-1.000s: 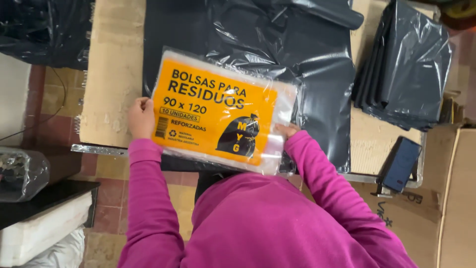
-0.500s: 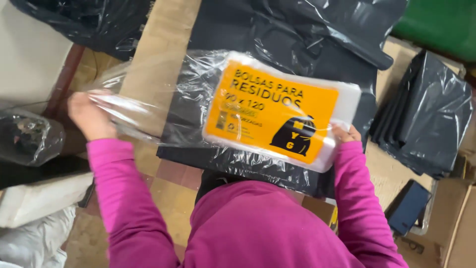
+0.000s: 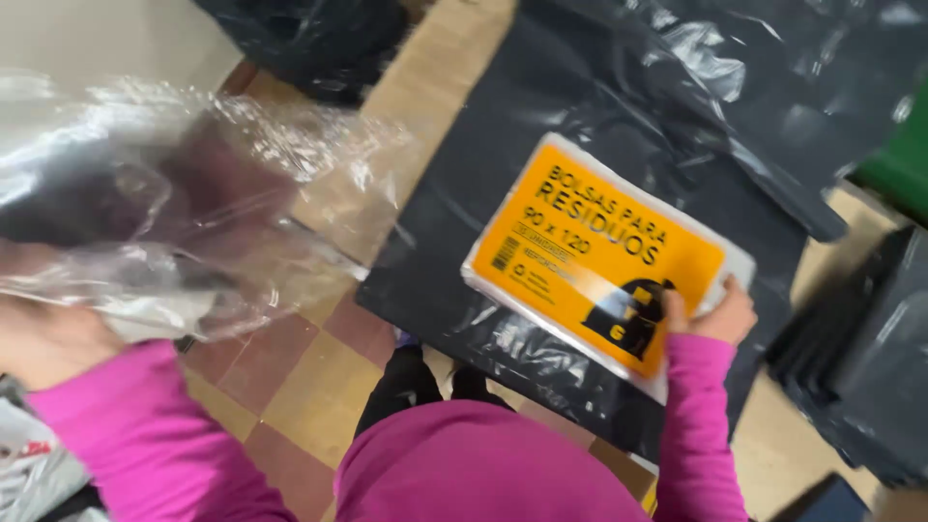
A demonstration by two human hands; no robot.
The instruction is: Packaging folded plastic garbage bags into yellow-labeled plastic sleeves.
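My right hand (image 3: 713,311) pinches the lower right corner of an orange-labelled pack (image 3: 590,256) that lies flat on spread black plastic sheeting (image 3: 619,116) on the table. My left hand (image 3: 43,333) is raised at the far left and grips a crumpled clear plastic bag (image 3: 184,208), which is blurred and held well away from the pack. Both of my sleeves are magenta.
A stack of folded dark bags (image 3: 865,382) lies at the right on the wooden tabletop (image 3: 440,82). More black plastic (image 3: 319,39) is heaped at the top left. Tiled floor (image 3: 290,377) shows below the table edge. Something green (image 3: 899,155) sits at the right edge.
My left hand has swung further left and up, pulling the clear bag off and away from the orange pack. My right hand stays on the pack's corner. The view has tilted.
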